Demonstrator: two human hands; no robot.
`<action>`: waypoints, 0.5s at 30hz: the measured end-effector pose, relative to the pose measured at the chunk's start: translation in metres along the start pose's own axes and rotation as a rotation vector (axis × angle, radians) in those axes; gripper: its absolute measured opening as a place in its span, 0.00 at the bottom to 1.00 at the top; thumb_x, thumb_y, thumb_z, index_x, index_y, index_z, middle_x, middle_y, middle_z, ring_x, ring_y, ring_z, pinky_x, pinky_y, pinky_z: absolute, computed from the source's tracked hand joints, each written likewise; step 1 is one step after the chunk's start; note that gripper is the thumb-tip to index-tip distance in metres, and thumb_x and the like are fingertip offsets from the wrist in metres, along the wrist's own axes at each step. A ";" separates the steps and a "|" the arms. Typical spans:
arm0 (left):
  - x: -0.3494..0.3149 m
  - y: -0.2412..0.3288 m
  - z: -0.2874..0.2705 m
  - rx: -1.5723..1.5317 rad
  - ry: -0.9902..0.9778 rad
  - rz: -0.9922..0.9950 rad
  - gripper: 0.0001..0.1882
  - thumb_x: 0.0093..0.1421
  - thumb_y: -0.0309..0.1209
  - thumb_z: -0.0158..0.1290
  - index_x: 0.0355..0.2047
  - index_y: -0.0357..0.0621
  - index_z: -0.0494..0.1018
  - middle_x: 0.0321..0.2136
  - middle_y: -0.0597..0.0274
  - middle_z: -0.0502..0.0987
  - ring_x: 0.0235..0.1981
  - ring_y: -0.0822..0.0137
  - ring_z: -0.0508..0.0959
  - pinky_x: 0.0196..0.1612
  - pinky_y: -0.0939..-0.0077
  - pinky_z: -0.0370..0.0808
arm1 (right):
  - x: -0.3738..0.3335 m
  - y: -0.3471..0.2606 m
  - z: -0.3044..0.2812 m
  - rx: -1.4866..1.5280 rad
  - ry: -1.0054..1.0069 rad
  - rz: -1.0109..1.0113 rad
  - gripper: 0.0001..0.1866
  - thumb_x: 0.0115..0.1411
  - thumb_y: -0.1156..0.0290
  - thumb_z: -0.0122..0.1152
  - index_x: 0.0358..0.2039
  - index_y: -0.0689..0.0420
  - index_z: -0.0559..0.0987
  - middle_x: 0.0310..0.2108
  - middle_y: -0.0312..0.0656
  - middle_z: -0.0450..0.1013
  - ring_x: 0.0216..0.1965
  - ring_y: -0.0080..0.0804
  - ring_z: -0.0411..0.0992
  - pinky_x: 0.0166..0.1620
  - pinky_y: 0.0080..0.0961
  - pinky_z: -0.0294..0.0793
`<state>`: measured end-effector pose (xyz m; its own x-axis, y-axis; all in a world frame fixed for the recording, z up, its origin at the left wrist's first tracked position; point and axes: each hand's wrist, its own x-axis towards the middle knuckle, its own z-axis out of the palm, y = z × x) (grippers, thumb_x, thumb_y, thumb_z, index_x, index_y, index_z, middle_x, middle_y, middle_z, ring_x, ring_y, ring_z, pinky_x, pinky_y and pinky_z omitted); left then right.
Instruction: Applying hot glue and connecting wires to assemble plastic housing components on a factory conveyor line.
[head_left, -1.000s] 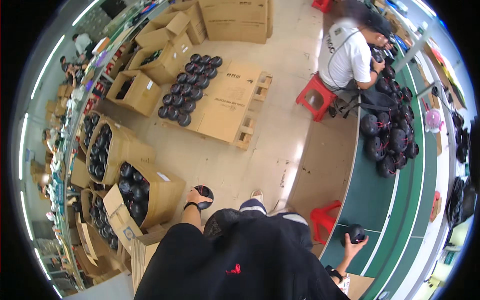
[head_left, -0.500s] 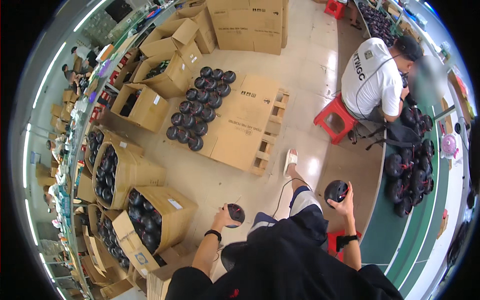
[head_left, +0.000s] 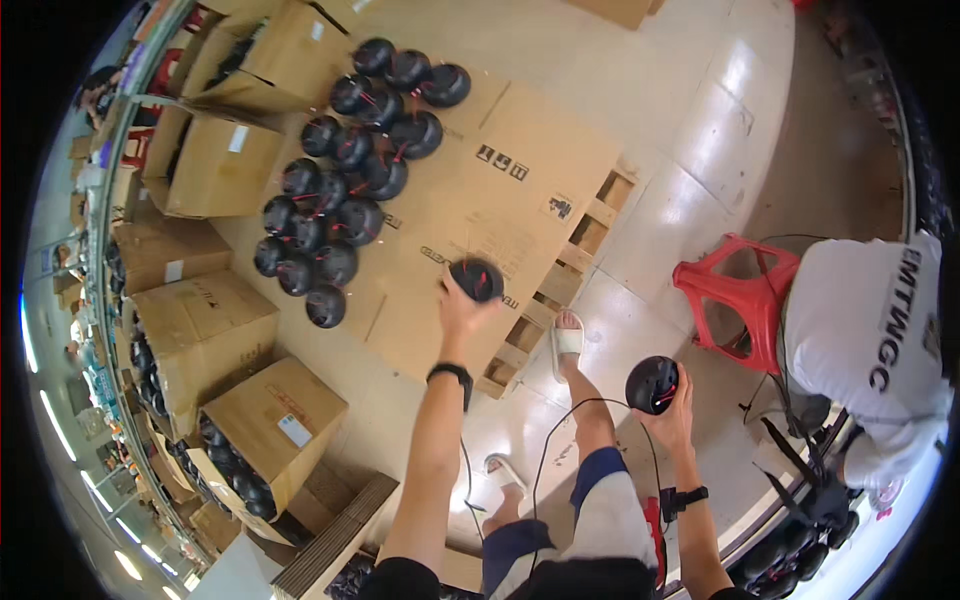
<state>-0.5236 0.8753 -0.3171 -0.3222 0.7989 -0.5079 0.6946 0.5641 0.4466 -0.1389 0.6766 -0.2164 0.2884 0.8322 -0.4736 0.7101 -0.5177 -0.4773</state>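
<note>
My left hand is closed round a black, round part with red wire, held over the cardboard-covered pallet. My right hand grips a second black, round part from its right side, nearer my body. A red wire shows on that one too. Rows of the same black parts stand on the left side of the cardboard, several with short red wires showing. The fingertips under both held parts are partly hidden.
Open cardboard boxes holding black parts line the left side. A red plastic stool and a person in a white shirt are at the right. A thin dark cable crosses by my legs. Pallet slats stick out past the cardboard.
My view has turned toward the pallet and come closer to it. My left arm has reached forward, bringing its part over the cardboard. My right hand still holds its part.
</note>
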 end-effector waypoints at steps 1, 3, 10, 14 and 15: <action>0.038 0.013 0.016 -0.009 0.054 0.012 0.66 0.34 0.42 0.76 0.67 0.41 0.46 0.58 0.33 0.63 0.59 0.37 0.67 0.59 0.51 0.70 | 0.032 0.008 0.013 -0.009 -0.017 0.018 0.65 0.33 0.61 0.82 0.69 0.52 0.51 0.65 0.57 0.53 0.64 0.61 0.58 0.62 0.49 0.65; 0.108 0.034 0.039 -0.034 0.173 0.065 0.67 0.34 0.44 0.76 0.68 0.43 0.44 0.61 0.32 0.58 0.62 0.37 0.64 0.61 0.49 0.68 | 0.083 0.022 0.040 -0.045 -0.033 -0.072 0.65 0.32 0.61 0.83 0.69 0.51 0.52 0.66 0.58 0.53 0.64 0.61 0.58 0.61 0.48 0.67; 0.254 0.086 0.055 -0.085 0.198 -0.007 0.68 0.37 0.42 0.76 0.69 0.40 0.42 0.63 0.33 0.55 0.64 0.39 0.60 0.65 0.50 0.63 | 0.294 -0.059 0.101 0.027 0.117 -0.473 0.62 0.30 0.59 0.83 0.67 0.49 0.60 0.66 0.61 0.54 0.63 0.62 0.60 0.60 0.47 0.69; 0.287 0.051 0.057 -0.128 0.303 0.201 0.66 0.38 0.42 0.76 0.67 0.30 0.44 0.61 0.36 0.60 0.63 0.45 0.65 0.64 0.55 0.65 | 0.400 -0.172 0.146 -0.002 0.090 -0.485 0.62 0.34 0.56 0.80 0.69 0.43 0.55 0.66 0.60 0.51 0.63 0.65 0.58 0.59 0.50 0.70; 0.290 0.053 0.061 -0.250 0.243 0.254 0.66 0.38 0.41 0.76 0.66 0.27 0.45 0.61 0.36 0.61 0.62 0.48 0.66 0.64 0.58 0.65 | 0.431 -0.192 0.152 0.053 0.065 -0.497 0.61 0.34 0.55 0.80 0.69 0.42 0.55 0.65 0.61 0.53 0.62 0.67 0.58 0.59 0.52 0.69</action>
<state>-0.5415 1.1241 -0.4859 -0.3238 0.9281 -0.1840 0.6040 0.3524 0.7148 -0.2488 1.1041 -0.4416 -0.0359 0.9905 -0.1327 0.7386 -0.0632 -0.6712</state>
